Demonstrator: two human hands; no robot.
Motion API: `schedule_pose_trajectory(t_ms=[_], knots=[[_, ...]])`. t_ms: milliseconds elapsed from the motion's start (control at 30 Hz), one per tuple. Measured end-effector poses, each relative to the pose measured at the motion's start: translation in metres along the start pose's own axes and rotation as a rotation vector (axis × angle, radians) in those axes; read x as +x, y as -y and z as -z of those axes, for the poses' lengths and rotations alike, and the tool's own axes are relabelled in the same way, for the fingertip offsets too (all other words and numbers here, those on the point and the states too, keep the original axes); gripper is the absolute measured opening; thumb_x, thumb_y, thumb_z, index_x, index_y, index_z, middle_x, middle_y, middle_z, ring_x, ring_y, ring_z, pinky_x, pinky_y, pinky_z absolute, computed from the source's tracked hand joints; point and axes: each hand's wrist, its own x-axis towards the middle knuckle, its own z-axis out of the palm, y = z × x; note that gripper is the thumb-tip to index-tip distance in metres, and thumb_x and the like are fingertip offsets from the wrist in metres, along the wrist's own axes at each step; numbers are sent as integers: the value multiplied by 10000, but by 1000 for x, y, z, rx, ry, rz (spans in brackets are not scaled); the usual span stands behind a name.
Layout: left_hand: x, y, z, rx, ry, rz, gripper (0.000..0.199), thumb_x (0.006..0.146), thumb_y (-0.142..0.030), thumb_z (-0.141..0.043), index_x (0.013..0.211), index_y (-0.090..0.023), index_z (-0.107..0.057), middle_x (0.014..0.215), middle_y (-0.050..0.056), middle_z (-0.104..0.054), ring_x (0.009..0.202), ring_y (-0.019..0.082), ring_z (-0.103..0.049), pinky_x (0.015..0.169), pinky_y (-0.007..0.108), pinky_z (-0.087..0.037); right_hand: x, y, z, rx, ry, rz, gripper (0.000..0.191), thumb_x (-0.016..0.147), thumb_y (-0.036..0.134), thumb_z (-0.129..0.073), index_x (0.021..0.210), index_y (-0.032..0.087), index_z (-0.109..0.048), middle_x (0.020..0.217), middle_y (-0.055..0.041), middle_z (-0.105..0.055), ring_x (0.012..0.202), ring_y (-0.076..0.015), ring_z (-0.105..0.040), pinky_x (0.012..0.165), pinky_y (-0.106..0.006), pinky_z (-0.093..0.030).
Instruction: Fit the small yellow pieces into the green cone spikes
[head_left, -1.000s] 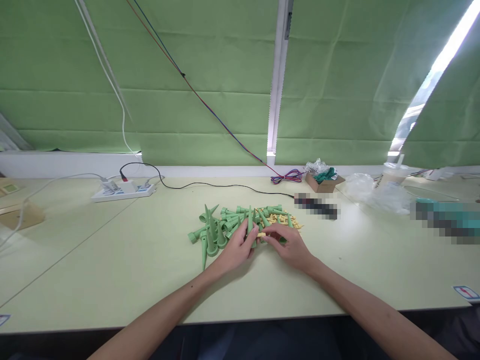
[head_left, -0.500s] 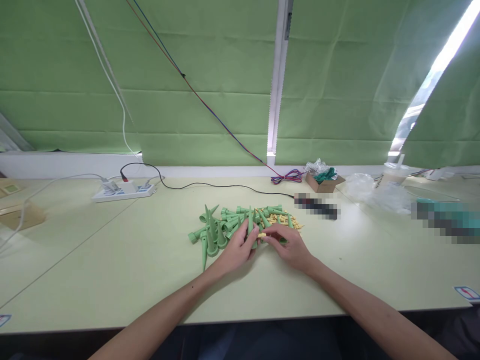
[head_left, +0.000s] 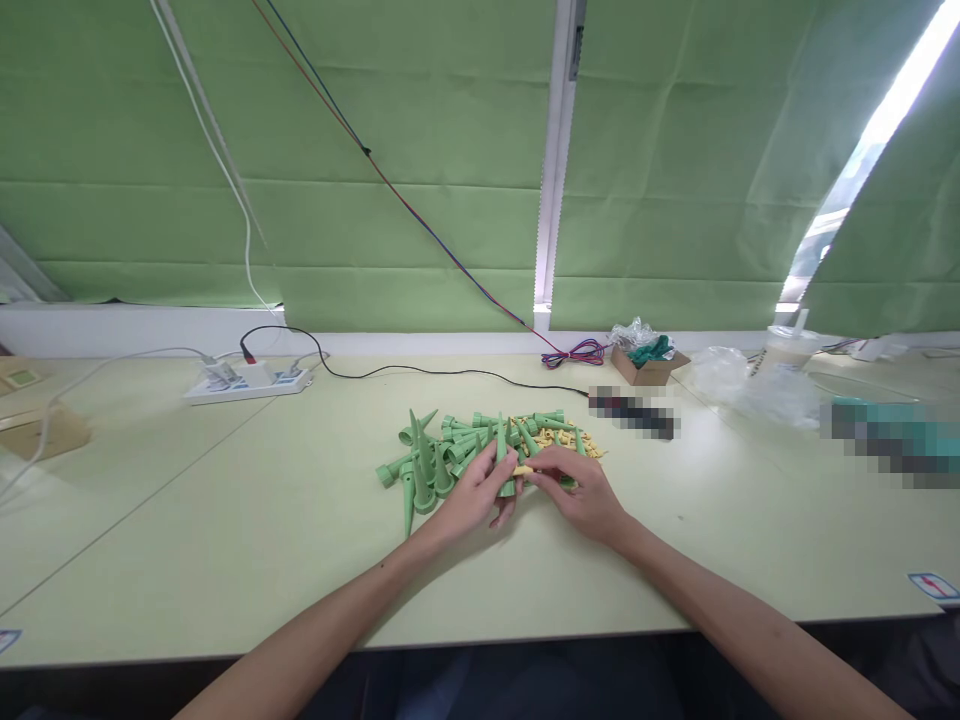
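Note:
My left hand [head_left: 474,492] is closed around a green plastic watering spike [head_left: 502,438], its pointed end upward. Between the thumb and fingers of my right hand [head_left: 583,492] is a small yellow valve [head_left: 522,470], its left end against or very near the held spike. Whether it sits inside the spike is hidden by my fingers. Behind and left of my hands lies a heap of similar green spikes [head_left: 424,475], some upright on their caps and others on their sides. Small yellow valves [head_left: 590,441] lie piled beyond my right hand.
A power strip [head_left: 247,383] with plugs sits at the back left, and a black cable [head_left: 420,370] runs across the table to a blurred dark object [head_left: 632,413]. A cardboard box [head_left: 649,368], plastic bag [head_left: 784,395] and drink cup [head_left: 789,345] stand at the back right.
The fingers of my left hand have loosened and shifted slightly below the spike. My right hand and the yellow valve have hardly moved.

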Motion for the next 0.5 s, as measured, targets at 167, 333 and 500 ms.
schedule_pose_trajectory(t_ms=[167, 333, 500], knots=[[-1, 0, 0, 44, -18, -2, 364, 941, -567, -448, 909, -206, -405, 784, -29, -512, 443, 47, -417, 417, 202, -318, 0, 0, -1, -18, 7, -12, 130, 941, 224, -567, 1005, 207, -679, 823, -50, -686, 682, -152, -582, 576, -276, -447], [-2, 2, 0, 141, -42, -49, 347, 955, -549, -430, 899, -210, -389, 759, -32, -503, 448, 53, -400, 429, 207, -315, -1, 1, -1, -51, 36, -73, 125, 946, 270, -565, 961, 200, -667, 800, -54, -677, 653, -154, -565, 556, -279, -424], [-2, 3, 0, 155, -59, -57, 345, 954, -542, -437, 880, -211, -379, 739, -36, -489, 442, 49, -378, 426, 202, -298, -1, 0, 0, -58, 47, -109, 122, 943, 276, -566, 936, 194, -657, 780, -48, -667, 636, -148, -556, 555, -274, -421]])
